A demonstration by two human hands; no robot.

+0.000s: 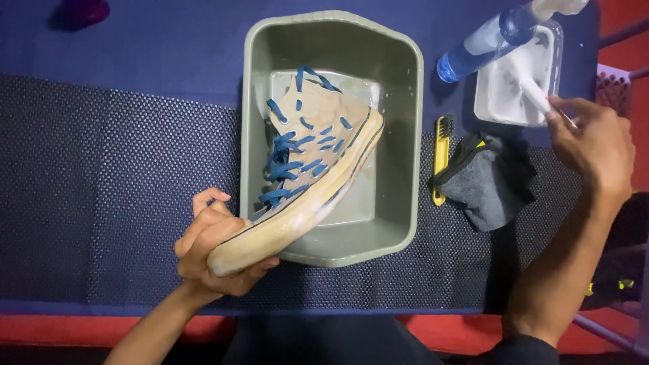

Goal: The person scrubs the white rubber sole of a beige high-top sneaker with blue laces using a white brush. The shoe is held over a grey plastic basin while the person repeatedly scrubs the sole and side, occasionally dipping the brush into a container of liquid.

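The dark textured mat point(115, 189) lies open left of the grey plastic basin point(399, 135). To the basin's right, a yellow-handled brush point(441, 159), crumpled grey cloth point(490, 179), white tray point(497, 101) and seemingly blue-capped spray bottle point(483, 44) crowd the passage.

I see a beige shoe point(318, 176) with blue laces point(287, 165) and a cream, yellowish sole edged by a thin dark line. It lies in a dull grey-green tub point(399, 135), whose inside looks the same flat shade. The mat point(122, 189) under it is dark navy with a fine dotted weave, and the cloth point(162, 40) beyond is plain deep blue. Along the near edge I see a red strip. To the right lie a yellow brush point(441, 159), a dark grey rag point(488, 179) with a small yellow mark, a white tray point(517, 81), and a clear bottle point(490, 37) with blue tint and a white top.
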